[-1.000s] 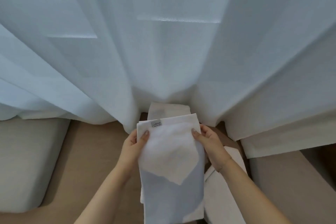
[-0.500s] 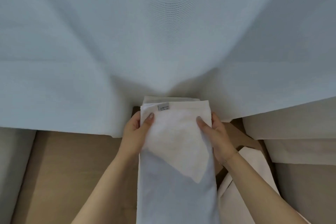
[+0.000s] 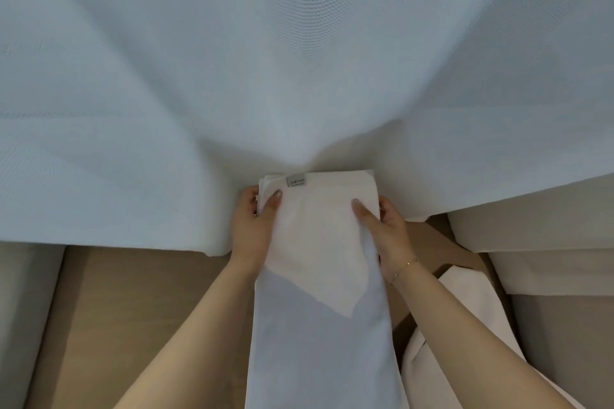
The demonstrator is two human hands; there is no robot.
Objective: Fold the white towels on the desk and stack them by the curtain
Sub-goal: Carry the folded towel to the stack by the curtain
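Note:
A folded white towel [image 3: 319,242] with a small grey label near its far left corner lies lengthwise on the brown desk [image 3: 139,309], its far end touching the sheer white curtain [image 3: 299,76]. My left hand [image 3: 251,226] grips the towel's left edge, thumb on top. My right hand [image 3: 385,229] grips the right edge the same way. Layers of another folded towel show just under its far left corner. The towel's near end runs out of view at the bottom.
Another white towel [image 3: 465,302] lies on the desk to the right, partly under my right forearm. Pale cushions flank the desk at left [image 3: 23,309] and right [image 3: 548,259]. The curtain hangs over the desk's far edge.
Both hands have carried the folded towel forward to the curtain, over the towel lying there. The view has moved closer to the curtain.

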